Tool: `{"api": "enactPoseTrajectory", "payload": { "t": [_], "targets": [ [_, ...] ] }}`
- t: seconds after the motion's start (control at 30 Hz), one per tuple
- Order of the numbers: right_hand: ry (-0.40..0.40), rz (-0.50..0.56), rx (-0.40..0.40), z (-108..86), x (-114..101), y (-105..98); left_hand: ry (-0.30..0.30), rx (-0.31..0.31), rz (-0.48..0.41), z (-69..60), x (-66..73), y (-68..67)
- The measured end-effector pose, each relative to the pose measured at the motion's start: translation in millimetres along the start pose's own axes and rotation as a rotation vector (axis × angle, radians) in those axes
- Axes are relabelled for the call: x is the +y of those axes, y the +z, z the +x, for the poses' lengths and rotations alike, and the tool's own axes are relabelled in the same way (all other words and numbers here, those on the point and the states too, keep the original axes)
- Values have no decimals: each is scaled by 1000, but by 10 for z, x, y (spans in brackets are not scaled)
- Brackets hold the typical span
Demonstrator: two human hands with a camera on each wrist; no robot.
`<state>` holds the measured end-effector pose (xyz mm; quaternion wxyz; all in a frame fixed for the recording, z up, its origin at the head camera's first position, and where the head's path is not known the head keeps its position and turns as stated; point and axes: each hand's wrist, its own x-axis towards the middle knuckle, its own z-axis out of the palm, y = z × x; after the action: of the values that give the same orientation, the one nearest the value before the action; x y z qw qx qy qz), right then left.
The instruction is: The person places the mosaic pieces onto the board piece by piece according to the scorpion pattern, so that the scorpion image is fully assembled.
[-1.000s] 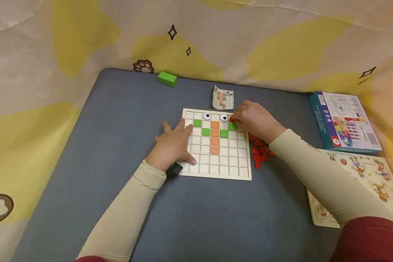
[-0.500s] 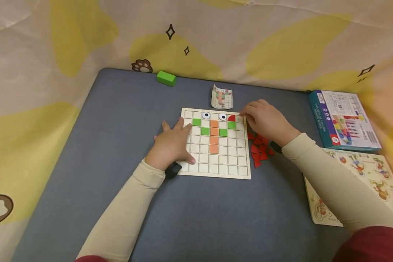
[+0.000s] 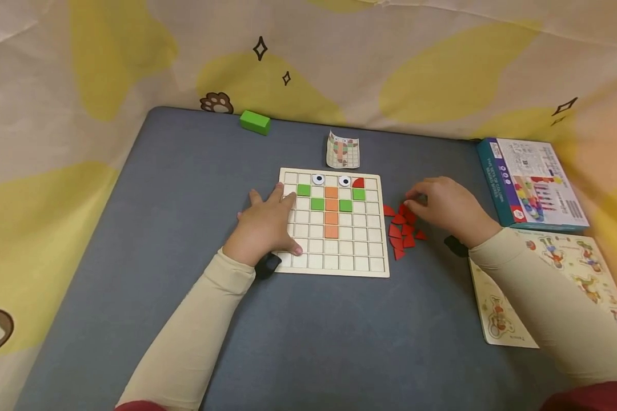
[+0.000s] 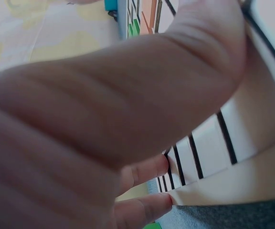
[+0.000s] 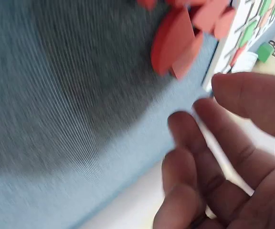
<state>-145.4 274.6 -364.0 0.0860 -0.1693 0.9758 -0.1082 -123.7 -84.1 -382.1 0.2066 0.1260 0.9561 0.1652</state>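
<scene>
A cream grid board (image 3: 361,249) holds green squares (image 3: 304,190), an orange column (image 3: 331,217), two eye discs (image 3: 318,179) and a red quarter piece (image 3: 358,182) beside the right eye. My left hand (image 3: 260,228) rests with spread fingers on the board's left edge; the left wrist view shows its fingertips at the rim (image 4: 214,191). Loose red pieces (image 3: 395,231) lie right of the board. Over their upper end hovers my right hand (image 3: 449,207), fingers loosely bent and thumb apart. In the right wrist view nothing is between its fingers, near the red pieces (image 5: 173,40).
A small paper card (image 3: 343,151) with a printed grid pattern stands behind the board, and a green block (image 3: 255,122) lies farther back on the left. At the right are a boxed set (image 3: 537,182) and a wooden picture board (image 3: 506,325).
My right hand has left the red quarter piece on the board's top row and moved right, over the loose red pieces. My left hand has stayed on the board.
</scene>
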Motion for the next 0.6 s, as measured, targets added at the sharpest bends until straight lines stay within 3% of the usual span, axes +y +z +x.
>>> {"api": "enactPoseTrajectory", "payload": {
  "t": [0.17, 0.37, 0.6],
  "targets": [
    [141, 63, -62, -11, -12, 100, -6, -5, 7, 7, -4, -2],
    [144, 54, -56, 32, -24, 150, -8, -8, -5, 8, -14, -5],
    [147, 76, -43, -80, -51, -6, -14, -13, -8, -4, -6, -22]
  ]
}}
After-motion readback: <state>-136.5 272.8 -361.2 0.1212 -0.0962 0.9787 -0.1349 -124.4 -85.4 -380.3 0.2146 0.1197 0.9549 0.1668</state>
